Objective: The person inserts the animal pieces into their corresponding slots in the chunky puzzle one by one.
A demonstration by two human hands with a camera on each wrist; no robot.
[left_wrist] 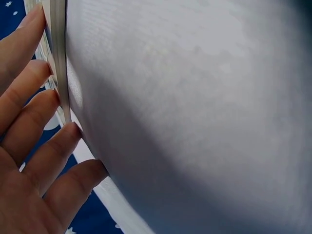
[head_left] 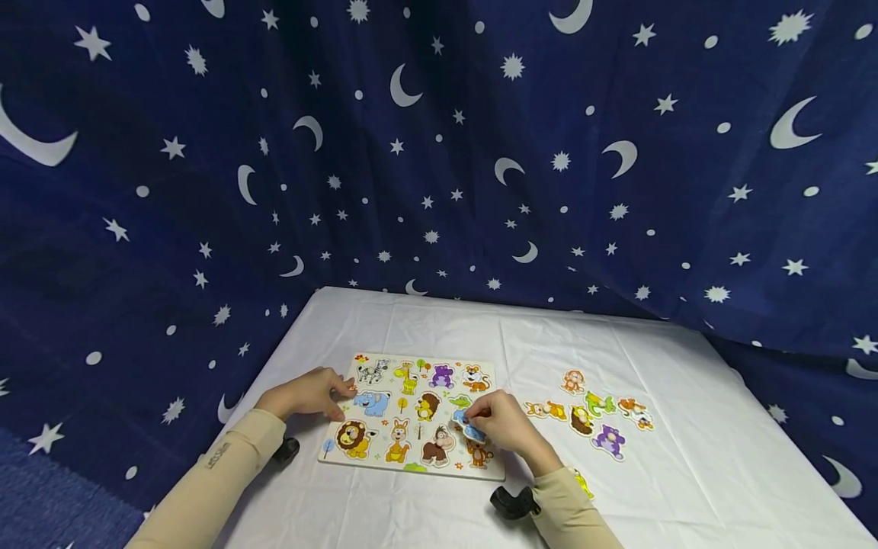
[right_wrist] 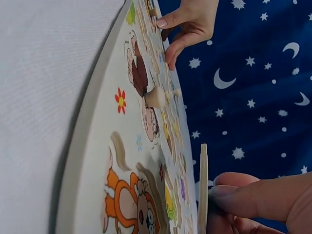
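The right hand [head_left: 504, 423] pinches a thin blue puzzle piece [head_left: 469, 427] by its edge above the puzzle board [head_left: 411, 412]; light and stiff, probably. The left hand [head_left: 309, 393] rests spread fingers [left_wrist: 34, 122] against the board's edge.

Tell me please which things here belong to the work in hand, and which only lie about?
In use:
puzzle board, steadied by the left hand
blue piece, pinched by the right hand
loose animal pieces, beside the board

Lying about:
white tablecloth
star-and-moon curtain
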